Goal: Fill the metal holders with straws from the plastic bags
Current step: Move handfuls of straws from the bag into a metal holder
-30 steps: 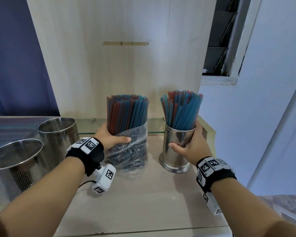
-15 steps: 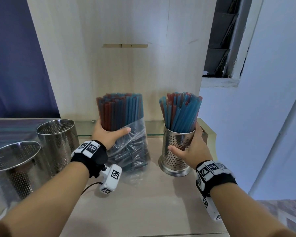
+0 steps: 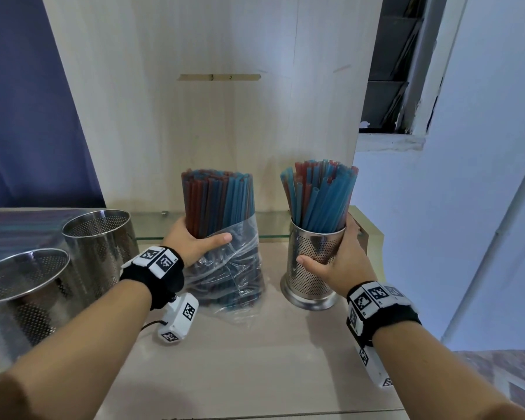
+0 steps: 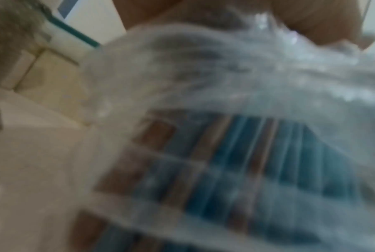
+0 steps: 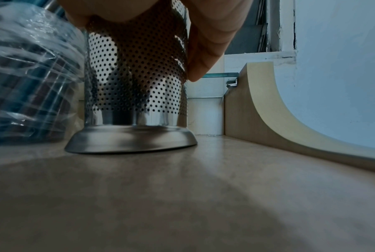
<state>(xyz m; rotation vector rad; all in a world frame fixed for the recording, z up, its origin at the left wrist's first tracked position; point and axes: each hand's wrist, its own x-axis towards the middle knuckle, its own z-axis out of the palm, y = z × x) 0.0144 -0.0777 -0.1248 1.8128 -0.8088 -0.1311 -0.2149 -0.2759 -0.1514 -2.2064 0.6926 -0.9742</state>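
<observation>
Head view alone showed both hands: left hand (image 3: 191,241) wrapped around the bundle of straws (image 3: 217,204) standing in the plastic bag (image 3: 234,268), right hand (image 3: 343,262) clasped around the filled metal holder (image 3: 312,268), and two empty holders (image 3: 100,241) at far left. Right wrist view showed what the head view did not, the holder's flared base (image 5: 131,140) flat on the beige counter (image 5: 182,196). Left wrist view was blurred, showing bag plastic over straws; a wooden panel (image 3: 212,116) and pale wall (image 3: 482,147) stood behind.
</observation>
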